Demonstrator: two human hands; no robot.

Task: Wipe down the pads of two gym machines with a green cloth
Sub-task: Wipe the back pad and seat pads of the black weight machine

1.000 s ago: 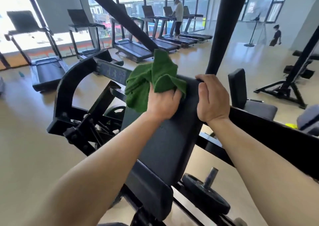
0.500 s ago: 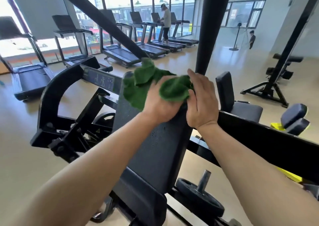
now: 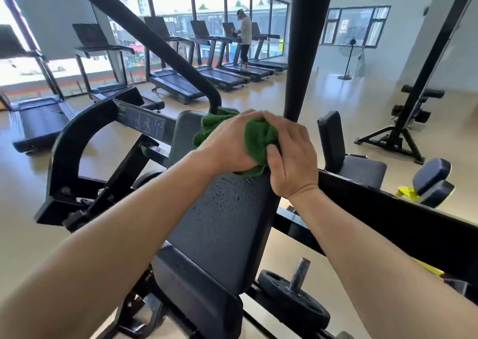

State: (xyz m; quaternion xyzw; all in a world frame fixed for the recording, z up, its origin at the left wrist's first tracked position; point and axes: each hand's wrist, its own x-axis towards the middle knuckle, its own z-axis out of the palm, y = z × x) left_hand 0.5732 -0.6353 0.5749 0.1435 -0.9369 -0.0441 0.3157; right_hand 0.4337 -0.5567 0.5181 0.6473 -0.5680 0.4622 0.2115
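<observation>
A crumpled green cloth (image 3: 258,139) is bunched on the top of the dark back pad (image 3: 222,225) of a gym machine in the middle of the head view. My left hand (image 3: 227,144) grips the cloth from the left. From the right, my right hand (image 3: 292,157) closes over the cloth too, thumb pressed into it, and rests on the pad's upper right corner. The pad shows small wet droplets below the cloth. A lower seat pad (image 3: 196,294) sits beneath it.
Black frame bars (image 3: 302,41) rise just behind my hands. A weight plate on a peg (image 3: 294,302) lies lower right. Another padded seat (image 3: 346,155) stands to the right. Treadmills (image 3: 181,85) line the windows, where a person (image 3: 244,41) stands. A floor fan (image 3: 349,49) is far right.
My right hand has moved off the pad's edge and closed onto the cloth. The cloth, first spread loose at the pad's top left, is now bunched between both hands.
</observation>
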